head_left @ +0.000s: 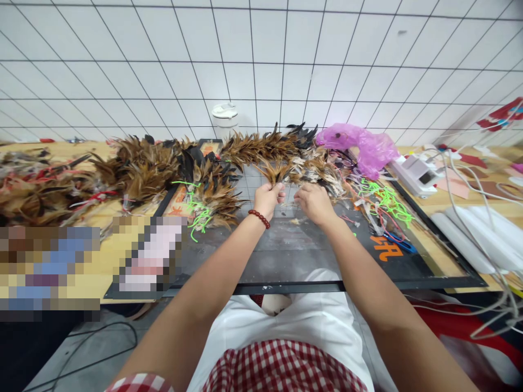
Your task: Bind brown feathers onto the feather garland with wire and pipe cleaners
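Note:
My left hand (268, 201), with a red-brown bead bracelet (259, 219) at its wrist, pinches a small bunch of brown feathers (274, 173) by its base. The tips fan out upward, away from me. A short gap to the right, my right hand (315, 203) is curled, its fingertips drawn together and pointing down. Whatever they hold, if anything, is too small to tell. Just beyond that hand lies a heap of loose feathers (316, 170) with pale quill ends. Both hands are over a dark glossy board (281, 256).
Feather bundles (147, 169) spread along the left, some with green ties (199, 218). A long feather strip (261, 147), white lidded cup (225, 120) and pink plastic bag (359, 144) are at the back. Blue-handled scissors (400, 242), green strings (386, 198) and white cables (486, 218) lie right.

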The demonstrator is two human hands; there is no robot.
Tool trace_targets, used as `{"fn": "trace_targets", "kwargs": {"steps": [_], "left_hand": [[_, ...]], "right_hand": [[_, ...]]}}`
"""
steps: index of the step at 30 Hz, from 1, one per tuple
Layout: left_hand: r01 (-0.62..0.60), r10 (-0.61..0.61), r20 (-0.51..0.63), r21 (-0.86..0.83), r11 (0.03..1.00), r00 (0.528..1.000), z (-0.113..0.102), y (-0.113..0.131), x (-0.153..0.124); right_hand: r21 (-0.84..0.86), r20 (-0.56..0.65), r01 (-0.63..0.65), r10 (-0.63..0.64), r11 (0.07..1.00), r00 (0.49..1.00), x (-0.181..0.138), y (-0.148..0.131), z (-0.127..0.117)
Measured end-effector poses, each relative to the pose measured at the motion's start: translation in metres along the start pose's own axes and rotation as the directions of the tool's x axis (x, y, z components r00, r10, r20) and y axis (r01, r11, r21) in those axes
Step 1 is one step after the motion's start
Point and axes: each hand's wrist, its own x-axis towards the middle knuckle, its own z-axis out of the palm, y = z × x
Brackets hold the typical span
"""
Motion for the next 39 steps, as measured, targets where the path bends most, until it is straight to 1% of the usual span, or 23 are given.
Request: {"fn": "trace_targets", "kwargs": {"steps": [2, 3, 5, 7, 8, 9, 11, 13, 15, 17, 19, 20, 21, 23, 29, 33, 36, 39], "left_hand": [[-0.001, 0.001, -0.006, 0.001, 1.0, 1.0, 0.0, -0.001, 0.001], [-0.001, 0.001, -0.006, 0.004, 1.0, 1.0, 0.0, -0.001, 0.001], [0.002, -0.001, -0.005, 0.01, 1.0, 1.0, 0.0, -0.001, 0.001], [0.005, -0.005, -0.01, 0.014, 1.0, 1.0, -0.001, 0.0, 0.001], [0.007, -0.007, -0.013, 0.015, 1.0, 1.0, -0.001, 0.0, 0.001], [0.007, -0.007, -0.015, 0.015, 1.0, 1.0, -0.001, 0.0, 0.0], [0.002, -0.002, -0.014, 0.011, 1.0, 1.0, -0.001, 0.001, 0.0], [-0.004, 0.004, -0.007, 0.008, 1.0, 1.0, 0.0, 0.001, -0.001], [-0.003, 0.003, 0.001, 0.006, 1.0, 1.0, 0.0, 0.001, -0.001], [0.0, 0.0, 0.009, 0.003, 1.0, 1.0, 0.0, 0.001, -0.001], [0.002, -0.002, 0.017, -0.002, 1.0, 1.0, 0.0, 0.001, -0.001], [0.001, -0.001, 0.018, -0.003, 1.0, 1.0, 0.0, 0.001, -0.001], [0.0, 0.0, 0.018, -0.005, 1.0, 1.0, 0.0, 0.001, -0.001], [-0.002, 0.003, 0.014, -0.012, 1.0, 1.0, 0.0, 0.002, -0.001], [-0.014, 0.014, 0.011, -0.022, 1.0, 1.0, 0.0, 0.001, 0.0], [-0.082, 0.082, 0.022, -0.004, 0.997, 0.996, 0.001, -0.002, 0.003], [-0.142, 0.14, 0.085, 0.026, 0.989, 0.987, 0.003, -0.004, 0.005], [-0.139, 0.136, 0.159, 0.009, 0.99, 0.978, 0.003, -0.006, 0.005]], "right_hand": [[-0.006, 0.039, 0.049, -0.049, 0.999, 0.998, -0.001, -0.002, 0.001], [-0.002, 0.038, 0.051, -0.051, 0.999, 0.998, 0.0, -0.002, 0.002], [0.064, -0.007, -0.012, 0.013, 0.998, 1.0, 0.002, -0.003, 0.004], [0.255, -0.061, -0.117, 0.137, 0.96, 0.989, 0.005, -0.003, 0.006], [0.39, -0.068, -0.158, 0.2, 0.907, 0.977, 0.007, -0.003, 0.007], [0.533, -0.056, -0.183, 0.251, 0.826, 0.966, 0.009, -0.003, 0.008], [0.772, -0.005, -0.196, 0.314, 0.605, 0.949, 0.012, -0.004, 0.009], [0.903, 0.054, -0.194, 0.349, 0.382, 0.936, 0.013, -0.006, 0.008], [0.956, 0.12, -0.21, 0.383, 0.203, 0.916, 0.013, -0.008, 0.006], [0.97, 0.192, -0.236, 0.404, 0.063, 0.894, 0.013, -0.009, 0.005], [0.968, 0.243, -0.248, 0.407, -0.041, 0.88, 0.013, -0.008, 0.003], [0.966, 0.254, -0.247, 0.407, -0.069, 0.878, 0.013, -0.007, 0.003], [0.966, 0.256, -0.244, 0.407, -0.083, 0.877, 0.013, -0.006, 0.002], [0.969, 0.247, -0.235, 0.407, -0.079, 0.879, 0.012, -0.004, 0.001], [0.976, 0.194, -0.218, 0.402, 0.014, 0.895, 0.012, -0.002, -0.003], [0.97, 0.183, -0.231, 0.407, 0.072, 0.895, 0.013, -0.007, -0.003], [0.961, 0.228, -0.271, 0.377, 0.063, 0.898, 0.013, -0.01, -0.004], [0.951, 0.292, -0.309, 0.296, 0.011, 0.909, 0.011, -0.011, -0.007]]}}
